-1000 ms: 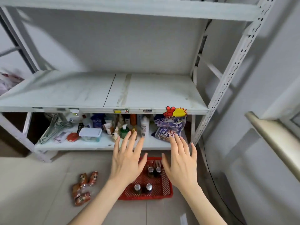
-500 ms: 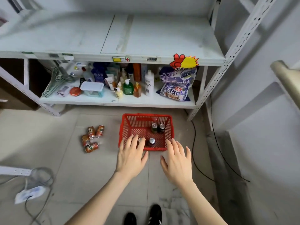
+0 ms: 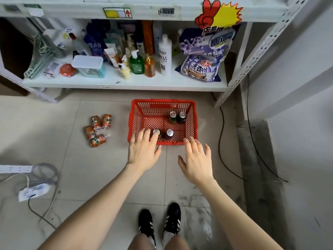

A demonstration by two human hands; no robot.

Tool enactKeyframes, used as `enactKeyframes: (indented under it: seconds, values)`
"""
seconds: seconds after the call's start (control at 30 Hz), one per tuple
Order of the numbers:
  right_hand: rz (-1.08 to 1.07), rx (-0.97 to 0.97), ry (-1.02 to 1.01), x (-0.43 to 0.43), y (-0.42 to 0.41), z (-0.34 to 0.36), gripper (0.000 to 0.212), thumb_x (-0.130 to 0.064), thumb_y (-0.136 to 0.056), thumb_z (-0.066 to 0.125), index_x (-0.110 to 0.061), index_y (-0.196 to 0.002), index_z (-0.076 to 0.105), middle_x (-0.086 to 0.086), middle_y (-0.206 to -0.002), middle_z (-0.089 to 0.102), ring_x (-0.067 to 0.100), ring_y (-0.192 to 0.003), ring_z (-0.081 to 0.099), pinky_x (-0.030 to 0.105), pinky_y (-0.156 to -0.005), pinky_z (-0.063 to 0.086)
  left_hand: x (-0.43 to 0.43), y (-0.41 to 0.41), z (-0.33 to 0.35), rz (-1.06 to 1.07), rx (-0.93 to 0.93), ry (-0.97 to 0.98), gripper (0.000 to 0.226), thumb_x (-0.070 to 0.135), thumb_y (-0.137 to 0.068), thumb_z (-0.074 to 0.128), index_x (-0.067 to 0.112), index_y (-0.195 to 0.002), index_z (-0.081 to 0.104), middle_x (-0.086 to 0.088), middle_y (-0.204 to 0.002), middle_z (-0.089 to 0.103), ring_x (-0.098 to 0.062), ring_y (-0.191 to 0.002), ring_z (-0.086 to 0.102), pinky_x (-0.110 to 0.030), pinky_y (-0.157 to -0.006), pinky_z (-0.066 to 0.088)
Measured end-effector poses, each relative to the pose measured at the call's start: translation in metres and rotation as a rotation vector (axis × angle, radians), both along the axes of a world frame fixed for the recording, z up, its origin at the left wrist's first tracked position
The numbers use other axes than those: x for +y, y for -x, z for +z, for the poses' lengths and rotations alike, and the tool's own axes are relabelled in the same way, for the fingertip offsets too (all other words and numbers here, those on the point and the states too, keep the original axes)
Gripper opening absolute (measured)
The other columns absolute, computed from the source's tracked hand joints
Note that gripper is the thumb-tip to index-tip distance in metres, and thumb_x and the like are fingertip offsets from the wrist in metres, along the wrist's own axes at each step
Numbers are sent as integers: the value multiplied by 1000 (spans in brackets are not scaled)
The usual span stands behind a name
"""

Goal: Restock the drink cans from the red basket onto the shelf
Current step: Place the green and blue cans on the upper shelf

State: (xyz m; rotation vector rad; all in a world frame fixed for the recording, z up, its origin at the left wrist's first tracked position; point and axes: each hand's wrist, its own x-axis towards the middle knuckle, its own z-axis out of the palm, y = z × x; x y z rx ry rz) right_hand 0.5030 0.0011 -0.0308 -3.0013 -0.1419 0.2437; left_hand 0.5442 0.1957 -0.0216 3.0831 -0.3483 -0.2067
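The left hand (image 3: 143, 152) holds nothing. Its fingers (image 3: 144, 134) are straight and spread over the near left corner of the red basket (image 3: 132, 121), and one fingertip overlaps the near left can (image 3: 156, 132). Whether it touches the can cannot be told. The right hand (image 3: 196, 159) is likewise flat and empty, its fingers (image 3: 191, 143) fanned just short of the basket's near right rim.

The basket sits on the tiled floor (image 3: 72, 159) and holds four drink cans standing upright, silver tops up. Two are near, the second (image 3: 170, 132) beside the first, and a far pair (image 3: 177, 116) stands close together. Their labels are too dark to read.

Left of the basket, four orange cans (image 3: 98, 129) lie on their sides, bunched and with Chinese print too small to read. Three lie lengthwise towards the shelf and the nearest lies more crosswise.

On the lower shelf (image 3: 126, 83) a purple bag (image 3: 198, 68) reads "DETERGENT", and the bag behind it (image 3: 203, 46) reads "BATH FIZZER". On the upper shelf edge (image 3: 72, 13) are a barcode label (image 3: 166, 11) and a red V-sign sticker (image 3: 207, 15) with a yellow starburst.
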Motion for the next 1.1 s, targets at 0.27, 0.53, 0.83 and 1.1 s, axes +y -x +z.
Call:
enactKeyframes:
  seconds: [0.27, 0.53, 0.83, 1.1]
  values:
    - [-6, 93, -12, 13, -60, -64, 66, -42, -82, 65, -7, -136, 50, 15, -138, 55, 31, -127, 52, 55, -101, 40, 10, -59, -66, -15, 44, 16, 49, 39, -83, 63, 15, -125, 56, -12, -117, 62, -33, -110, 57, -50, -92, 48]
    - [8, 133, -79, 27, -131, -168, 69, -40, -79, 70, -8, -136, 48, 12, -135, 57, 30, -118, 57, 50, -93, 45, 32, -128, -174, -47, 115, -26, 50, 43, -81, 64, 14, -122, 60, -11, -114, 63, -32, -102, 60, -47, -88, 49]
    - [78, 209, -85, 20, -189, -314, 69, -42, -79, 70, -9, -136, 47, 13, -132, 58, 33, -109, 60, 52, -89, 48, 23, -169, -325, -50, 211, -37, 57, 50, -82, 62, 15, -127, 56, -10, -117, 62, -30, -104, 59, -46, -87, 50]
    - [149, 343, -101, 21, -215, -409, 65, -43, -90, 58, -13, -143, 36, 9, -134, 51, 30, -122, 49, 49, -102, 38, 16, -195, -423, -41, 300, -57, 65, 58, -90, 44, 21, -144, 35, -7, -136, 49, -28, -123, 48, -44, -98, 42]
